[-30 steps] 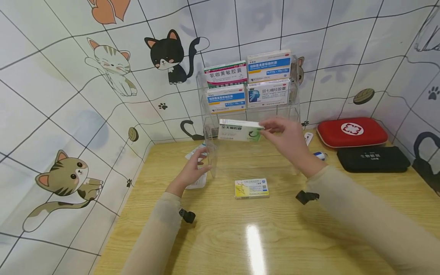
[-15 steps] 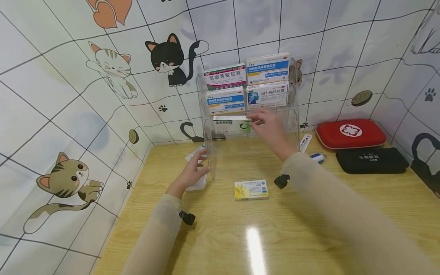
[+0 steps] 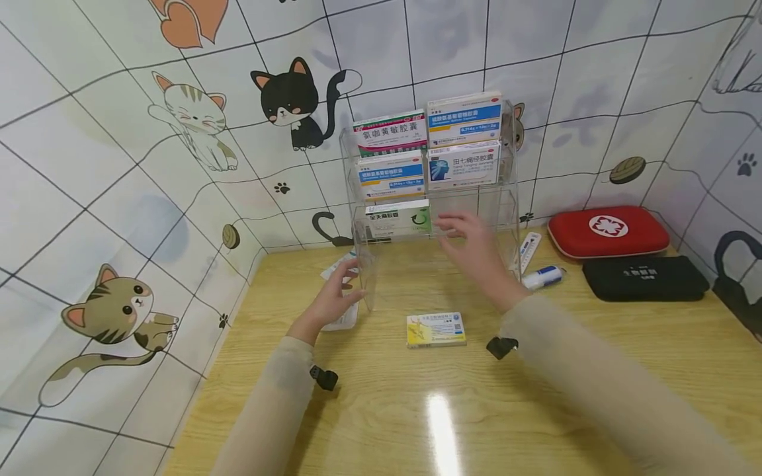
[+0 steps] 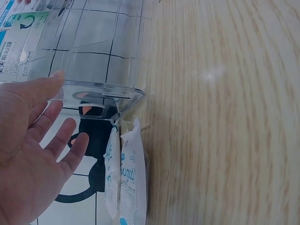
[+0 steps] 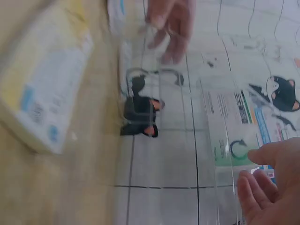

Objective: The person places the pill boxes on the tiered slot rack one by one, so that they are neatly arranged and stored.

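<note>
A clear acrylic display rack (image 3: pixel 440 246) stands against the wall with medicine boxes on its tiers. On the lowest tier, at the left, leans a white and green medicine box (image 3: pixel 395 220). My right hand (image 3: pixel 473 254) is just right of this box, fingers apart from it and holding nothing; the right wrist view shows the thumb close to the green end of the box (image 5: pixel 234 140). At the rack's left side panel is my left hand (image 3: pixel 333 297), its thumb at the panel's edge and its fingers loosely spread outside it. A yellow and white medicine box (image 3: pixel 436 329) lies on the table in front.
Above sit a pink and green box (image 3: pixel 391 134), two blue and white boxes (image 3: pixel 465 121) and a white box (image 3: pixel 464 165). White packets (image 4: pixel 133 173) lie left of the rack. To the right are a thermometer (image 3: pixel 527 250), a blue-white tube (image 3: pixel 544 277), a red case (image 3: pixel 607 231) and a black pouch (image 3: pixel 645 279).
My right hand has set the white and green box onto the left of the lowest tier, let it go and drawn back slightly to the right. The left hand has stayed put.
</note>
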`<state>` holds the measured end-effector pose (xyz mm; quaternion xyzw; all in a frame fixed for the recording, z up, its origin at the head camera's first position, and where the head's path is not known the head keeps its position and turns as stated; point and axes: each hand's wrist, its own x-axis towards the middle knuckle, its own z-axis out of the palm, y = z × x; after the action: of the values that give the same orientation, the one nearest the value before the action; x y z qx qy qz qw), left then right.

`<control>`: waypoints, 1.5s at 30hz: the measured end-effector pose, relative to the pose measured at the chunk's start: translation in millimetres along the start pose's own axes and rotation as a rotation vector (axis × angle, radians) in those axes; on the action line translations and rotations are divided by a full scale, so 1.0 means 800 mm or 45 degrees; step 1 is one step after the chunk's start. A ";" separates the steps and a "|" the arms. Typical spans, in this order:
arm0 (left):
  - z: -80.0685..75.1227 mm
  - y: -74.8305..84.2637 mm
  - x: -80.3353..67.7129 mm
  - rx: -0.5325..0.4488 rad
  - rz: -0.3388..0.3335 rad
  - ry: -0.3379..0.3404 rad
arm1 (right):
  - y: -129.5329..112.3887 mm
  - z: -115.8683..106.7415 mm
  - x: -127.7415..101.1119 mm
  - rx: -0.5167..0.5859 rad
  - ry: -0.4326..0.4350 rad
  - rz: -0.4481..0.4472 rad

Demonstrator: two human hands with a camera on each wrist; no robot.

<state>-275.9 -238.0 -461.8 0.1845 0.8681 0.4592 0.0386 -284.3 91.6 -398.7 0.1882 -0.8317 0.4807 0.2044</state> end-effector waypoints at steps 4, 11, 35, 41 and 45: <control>0.002 -0.001 -0.001 0.006 -0.022 -0.006 | 0.008 -0.005 -0.049 -0.019 -0.112 0.046; 0.002 -0.006 0.002 0.022 0.007 0.009 | 0.027 -0.013 -0.112 -0.134 -0.366 0.081; -0.002 0.001 0.004 -0.002 0.040 -0.011 | 0.063 -0.013 -0.134 -0.063 -0.672 0.345; -0.003 0.003 0.002 0.023 0.017 -0.005 | 0.057 -0.020 -0.140 -0.025 -0.569 0.355; -0.003 0.003 0.002 0.033 0.024 -0.009 | 0.047 -0.031 -0.141 -0.031 -0.486 0.317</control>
<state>-277.0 -238.0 -458.7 0.1946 0.8720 0.4478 0.0348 -204.3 143.9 -473.8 0.1692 -0.8778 0.4478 -0.0151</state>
